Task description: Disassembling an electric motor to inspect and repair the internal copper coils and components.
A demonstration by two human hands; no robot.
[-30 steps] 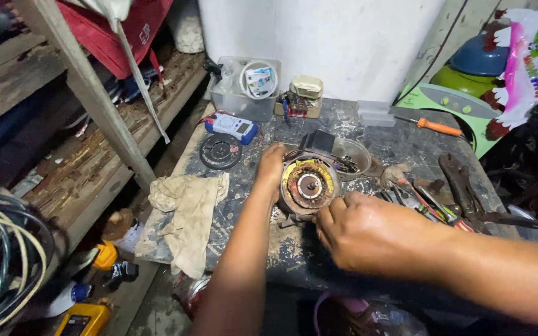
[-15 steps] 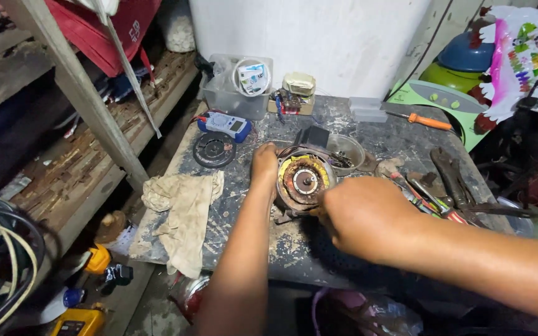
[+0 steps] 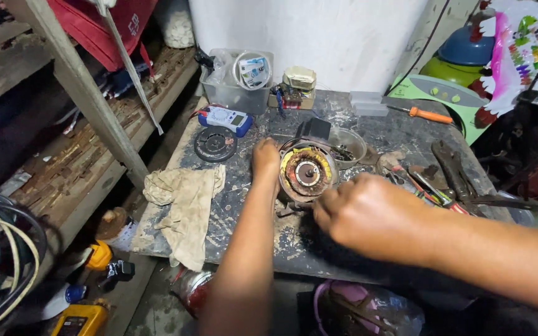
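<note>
Steady the round motor stator [image 3: 307,172] near the worktop [image 3: 231,205] centre with the left hand [image 3: 266,157] cupped against its left rim, keeping the right hand [image 3: 368,214], fingers curled at its lower right edge, grip unclear, moving gently.

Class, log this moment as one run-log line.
left hand: steadies motor stator | right hand: at its edge | rag: on bench

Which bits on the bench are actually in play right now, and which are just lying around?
In play: round motor stator, left hand against its left side, right hand at its lower right edge.

Lying about: multimeter, dark disc, rag, orange-handled screwdriver, pliers, clear plastic tub, small clear bowl.
</note>
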